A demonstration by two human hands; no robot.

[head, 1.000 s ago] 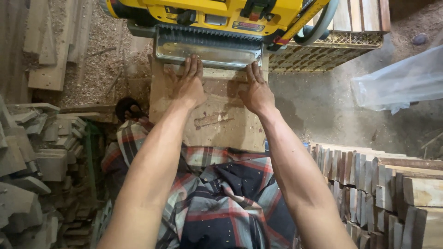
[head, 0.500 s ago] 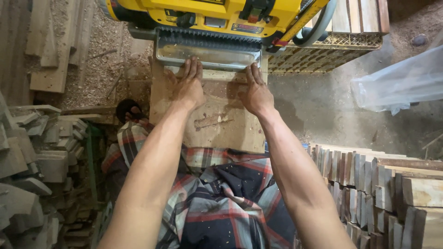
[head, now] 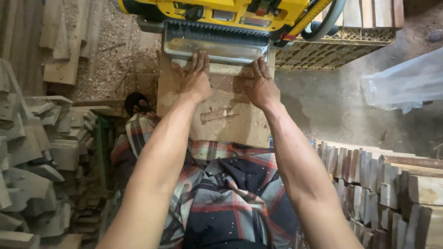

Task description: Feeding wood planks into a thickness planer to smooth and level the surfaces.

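Two hands lie flat and open on the wooden board: left hand (head: pixel 193 79), right hand (head: pixel 261 85). We have the board (head: pixel 221 115) at the metal infeed plate (head: pixel 210 48) of the yellow planer (head: pixel 221 11); feeding appears underway, calling for even forward pressure

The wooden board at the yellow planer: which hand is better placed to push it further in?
Probably the left hand: it lies flat near the middle of the wooden board, fingers at the planer table. The right hand rests nearer the board's right edge.
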